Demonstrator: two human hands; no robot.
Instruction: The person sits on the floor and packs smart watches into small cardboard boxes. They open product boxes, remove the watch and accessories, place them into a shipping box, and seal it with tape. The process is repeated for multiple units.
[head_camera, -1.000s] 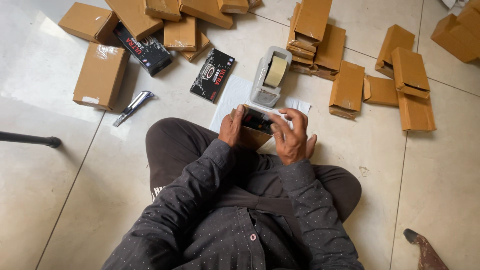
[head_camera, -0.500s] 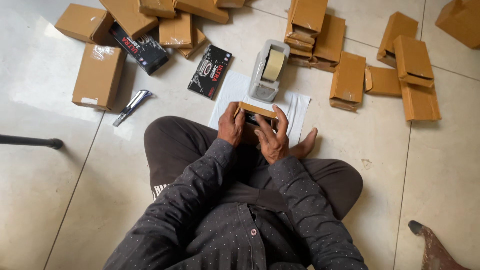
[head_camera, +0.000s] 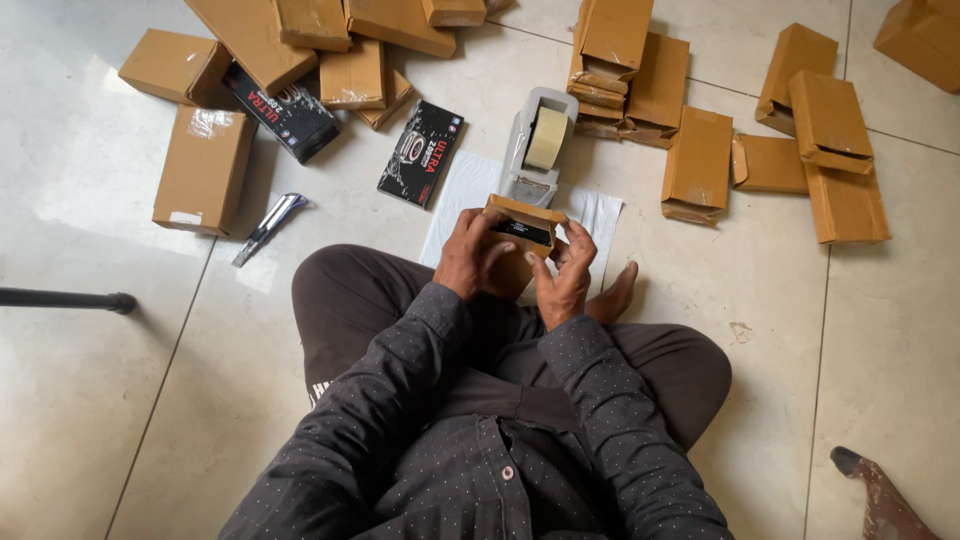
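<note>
Right now we are sitting cross-legged on the tiled floor (head_camera: 120, 420), holding a small brown cardboard box (head_camera: 520, 240) up over our lap, just in front of the grey tape dispenser (head_camera: 540, 150). Our left hand (head_camera: 470, 255) is wrapping round the box's left side, fingers curled and closed on it, thumb up near the top edge. Our right hand (head_camera: 565, 275) is cupping the right side, fingers bent and pressing against the end of the box.

We are looking into the open end: a dark, flat item is showing inside the box, sitting almost flush with the mouth, and the top flap is still standing up. So, by our reading, we are in the packing step, with the item seated and the box not yet closed. The next move seems to call for folding that flap down squarely and keeping the box steady, with tape within easy reach.

The dispenser is standing on a white sheet (head_camera: 600, 215), carrying a pale roll of tape. Around us, closed brown boxes (head_camera: 200, 165) are lying on the left, and more flat ones (head_camera: 700, 160) are lying scattered on the right. A black retail package (head_camera: 420, 150) is waiting loose, another (head_camera: 285, 115) is lying partly under the cartons, and a utility knife (head_camera: 268, 225) is lying near our left knee.
</note>
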